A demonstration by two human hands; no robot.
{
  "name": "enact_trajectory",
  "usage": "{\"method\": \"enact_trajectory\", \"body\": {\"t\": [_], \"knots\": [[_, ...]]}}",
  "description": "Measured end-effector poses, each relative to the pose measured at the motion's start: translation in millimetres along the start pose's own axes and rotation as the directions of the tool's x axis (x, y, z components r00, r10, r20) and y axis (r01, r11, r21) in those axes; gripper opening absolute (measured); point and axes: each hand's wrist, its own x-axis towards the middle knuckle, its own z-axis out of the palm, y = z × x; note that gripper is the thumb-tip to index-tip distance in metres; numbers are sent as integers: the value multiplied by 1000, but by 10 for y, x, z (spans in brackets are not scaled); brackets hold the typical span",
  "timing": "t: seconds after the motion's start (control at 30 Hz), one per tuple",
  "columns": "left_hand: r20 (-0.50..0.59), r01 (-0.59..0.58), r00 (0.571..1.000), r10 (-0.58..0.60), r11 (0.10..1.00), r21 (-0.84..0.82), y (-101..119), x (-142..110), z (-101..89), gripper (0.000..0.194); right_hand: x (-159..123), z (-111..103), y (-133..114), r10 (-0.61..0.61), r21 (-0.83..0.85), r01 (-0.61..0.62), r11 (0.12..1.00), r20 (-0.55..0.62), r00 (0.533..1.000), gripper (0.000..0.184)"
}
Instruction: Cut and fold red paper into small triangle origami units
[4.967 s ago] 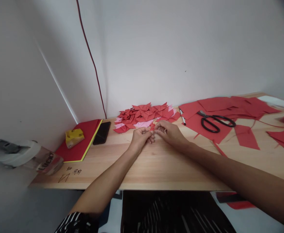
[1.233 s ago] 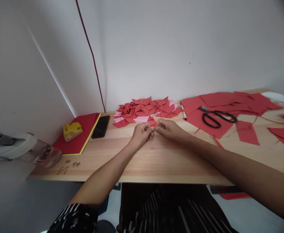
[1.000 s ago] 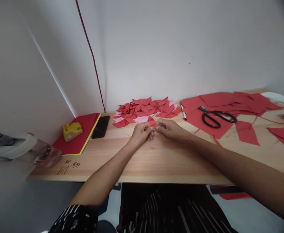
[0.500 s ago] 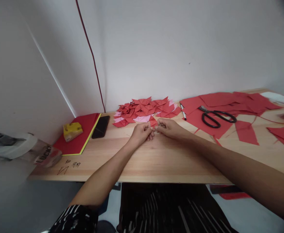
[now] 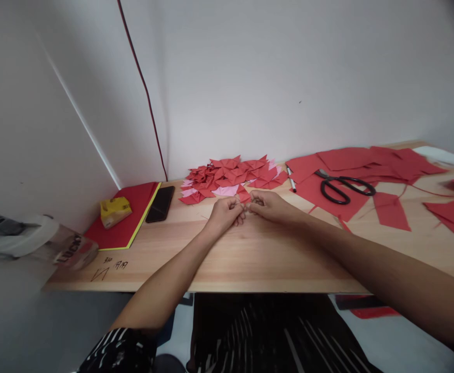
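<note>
Head camera is showing your left hand (image 5: 225, 211) and right hand (image 5: 270, 207) working close together over the wooden table (image 5: 258, 259), thumbs and fingers pinching a small red paper piece (image 5: 244, 195) between them. It is sitting just on your side of the pile of folded red and pink shapes (image 5: 227, 174); your fingers are hiding much of it, so I cannot tell exactly where each tip is pressing. Pulling unevenly could be risking a tear, and a slackening pinch could be letting the paper twist out of line. With the pile lying so near, your knuckles could be nudging its shapes.
</note>
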Motion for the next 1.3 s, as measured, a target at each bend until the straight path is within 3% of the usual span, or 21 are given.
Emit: {"method": "enact_trajectory", "body": {"t": [0.27, 0.47, 0.67, 0.87, 1.07, 1.3], "knots": [[3, 6, 1000, -6, 1000, -15, 2, 3, -11, 19, -23, -15, 1, 3, 33, -5, 999, 59, 998, 15], [-9, 6, 1000, -6, 1000, -20, -23, 9, -7, 18, -8, -9, 13, -3, 1, 3, 1000, 11, 1000, 23], [5, 7, 1000, -7, 1000, -27, -29, 16, -13, 15, -8, -25, 20, 2, 32, -5, 999, 69, 998, 12], [-10, -3, 1000, 3, 1000, 7, -34, 22, 1, 17, 4, -9, 29, 14, -4, -14, 1000, 9, 1000, 24], [39, -10, 999, 10, 1000, 7, -23, 12, -29, 16, -22, -38, -24, 17, 38, -19, 999, 57, 998, 15], [23, -16, 1000, 15, 999, 36, -35, 19, -17, 17, 1, -10, -2, 29, 19, -29, 999, 6, 1000, 26]]}}
